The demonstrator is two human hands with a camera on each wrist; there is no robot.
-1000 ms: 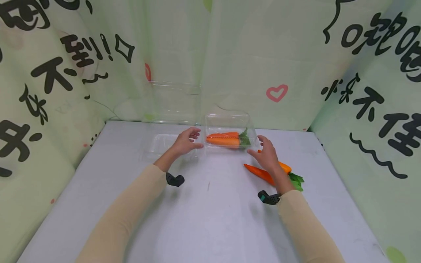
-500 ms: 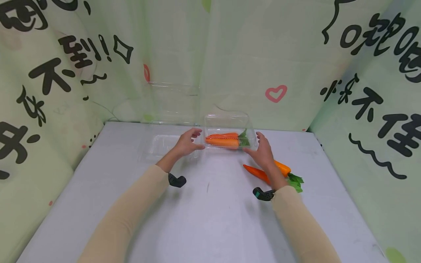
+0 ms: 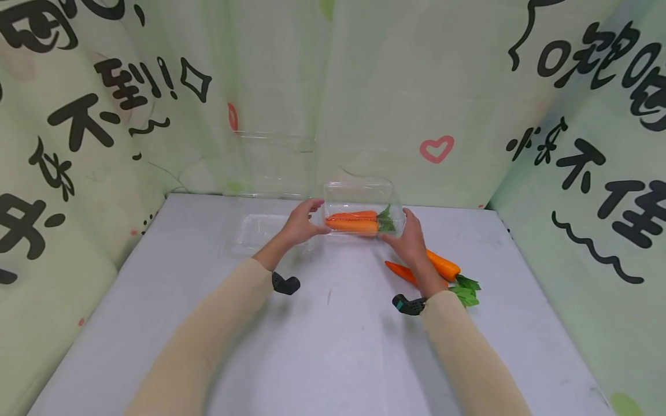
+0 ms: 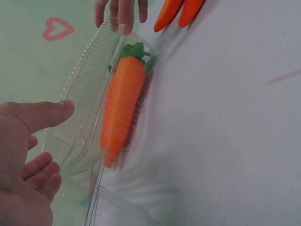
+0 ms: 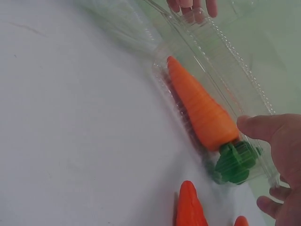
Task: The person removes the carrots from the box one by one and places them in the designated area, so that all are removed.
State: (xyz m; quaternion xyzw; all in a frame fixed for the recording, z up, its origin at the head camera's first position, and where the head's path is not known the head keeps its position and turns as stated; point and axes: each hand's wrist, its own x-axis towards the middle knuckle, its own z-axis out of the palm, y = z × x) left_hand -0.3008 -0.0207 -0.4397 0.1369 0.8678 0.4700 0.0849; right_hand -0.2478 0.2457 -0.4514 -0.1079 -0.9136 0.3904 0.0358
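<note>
Though the left hand and right hand, spread, flank the clear box, contact is unclear.

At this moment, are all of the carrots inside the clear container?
No, two carrots lie on the table, outside the clear container.

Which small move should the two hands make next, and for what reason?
Probably close the left hand gently onto the clear box: its thumb and fingers are apart at the box's left end, the right hand is at the opposite end, and a carrot lies between them inside. Firm contact is hard to judge, so a light grip seems safer.
</note>
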